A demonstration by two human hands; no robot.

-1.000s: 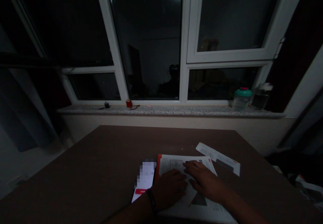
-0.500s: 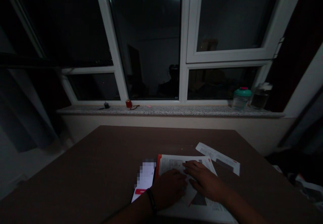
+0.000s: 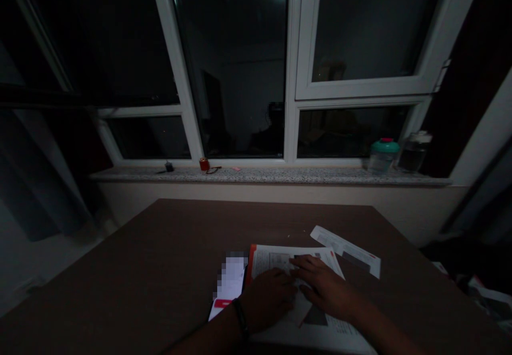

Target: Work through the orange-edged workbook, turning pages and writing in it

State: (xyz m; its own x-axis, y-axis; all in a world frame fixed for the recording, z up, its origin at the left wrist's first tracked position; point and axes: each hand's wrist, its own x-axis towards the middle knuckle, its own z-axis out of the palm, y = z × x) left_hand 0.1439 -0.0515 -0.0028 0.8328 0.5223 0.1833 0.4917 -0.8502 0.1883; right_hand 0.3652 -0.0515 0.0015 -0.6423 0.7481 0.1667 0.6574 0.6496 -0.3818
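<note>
A printed booklet (image 3: 267, 255) with an orange-red left edge lies on the table. Over it rests a small pale piece of paper (image 3: 303, 311), its pointed lower end showing between my hands and the rest covered. My left hand (image 3: 269, 297), with a dark bracelet at the wrist, curls its fingers closed at the left side of that paper; the fingertips are partly hidden. From the right, my right hand (image 3: 322, 285) reaches in with fingers stretched out and lying on the paper, their tips close to the left hand. A lit phone (image 3: 231, 280) lies left of the booklet.
A torn paper strip (image 3: 347, 251) lies on the brown table (image 3: 192, 232), right of the booklet. Behind the table, the stone windowsill (image 3: 280, 174) holds a small red jar (image 3: 204, 164), a dark little bottle (image 3: 168, 167), a teal-lidded container (image 3: 383, 156) and a white-capped bottle (image 3: 415, 152).
</note>
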